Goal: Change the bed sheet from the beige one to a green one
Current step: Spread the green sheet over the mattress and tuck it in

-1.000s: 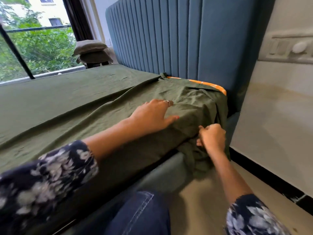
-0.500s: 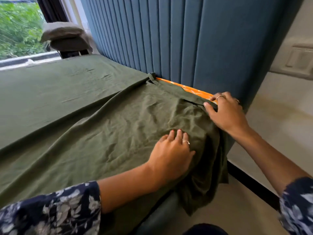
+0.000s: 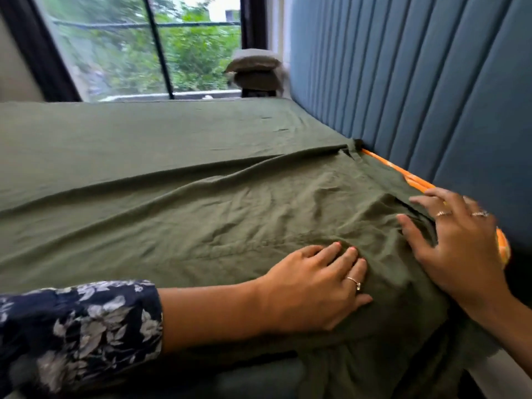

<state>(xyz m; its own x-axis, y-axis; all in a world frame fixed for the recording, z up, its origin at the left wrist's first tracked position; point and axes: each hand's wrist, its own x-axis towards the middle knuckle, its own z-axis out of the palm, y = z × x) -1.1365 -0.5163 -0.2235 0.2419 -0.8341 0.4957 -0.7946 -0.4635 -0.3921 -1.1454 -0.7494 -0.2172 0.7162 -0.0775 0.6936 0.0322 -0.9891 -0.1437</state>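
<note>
1. Head view, count: one green sheet [image 3: 178, 180], two hands, one blue padded headboard [image 3: 417, 90], one window [image 3: 144, 50], and one stack of two folded grey cushions [image 3: 254, 70] at the far end of the bed.
2. Location of the green sheet: it covers the mattress top from the near edge to the far end. It lies smooth at the far side; the near corner by the headboard is creased, with a folded-over flap.
3. Left hand [image 3: 313, 286]: fingers straight and together, palm flat, pressing the sheet near the corner. One ring is visible. It holds nothing.
4. Right hand [image 3: 454, 243]: fingers spread wide, resting on the sheet at the corner beside the headboard. Two rings are visible. It grips nothing.
5. An orange patterned edge [image 3: 414, 180] shows in one strip between sheet and headboard, and again just beyond the right hand.
6. Hidden or unclear: the right hand is motion-blurred. The sheet's hanging part at the lower right is cut off by the frame. A floral sleeve [image 3: 77, 332] covers the left forearm and runs out of frame. What supports the cushions is dark and indistinct.
7. Edges and room: the headboard bounds the bed on the right. Open sheet surface lies left of and beyond both hands.
</note>
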